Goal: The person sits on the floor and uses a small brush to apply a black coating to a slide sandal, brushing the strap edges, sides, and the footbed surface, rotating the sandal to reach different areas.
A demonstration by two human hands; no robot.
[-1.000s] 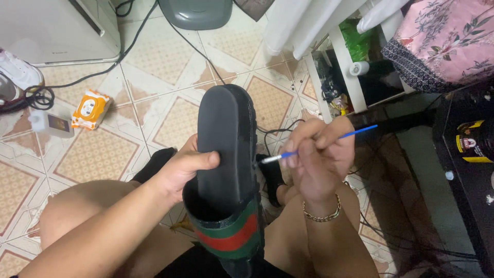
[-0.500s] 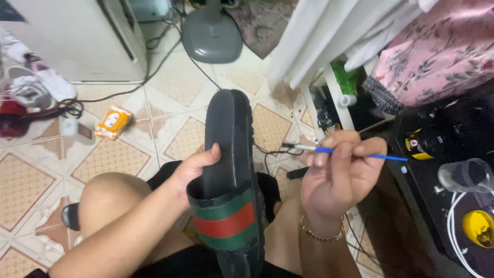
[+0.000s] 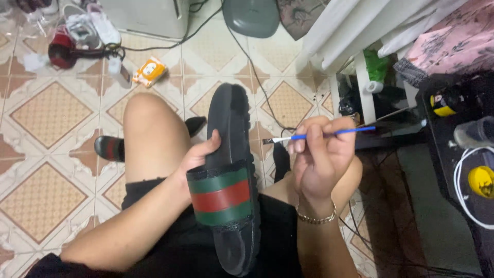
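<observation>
Fingers of your left hand (image 3: 198, 157) are wrapped round the black slide sandal (image 3: 229, 175), thumb on the footbed just above the green-and-red strap (image 3: 220, 194), holding it upright over your lap. Fingers of your right hand (image 3: 316, 159) are pinched narrow on the thin blue-handled brush (image 3: 319, 134), pen-style. Change since a second ago: the brush tip was up against the sandal's edge, now it's pulled clear, bristles pointing at the rim with a gap between. The sandal also sits lower and more footbed-up than before. To me that reads as a pause between strokes, not contact work. Around you: tiled floor (image 3: 51, 113), a second dark sandal (image 3: 110, 148) by your left knee, an orange packet (image 3: 149, 71) further off, a gold bracelet (image 3: 316, 216) on your right wrist.
</observation>
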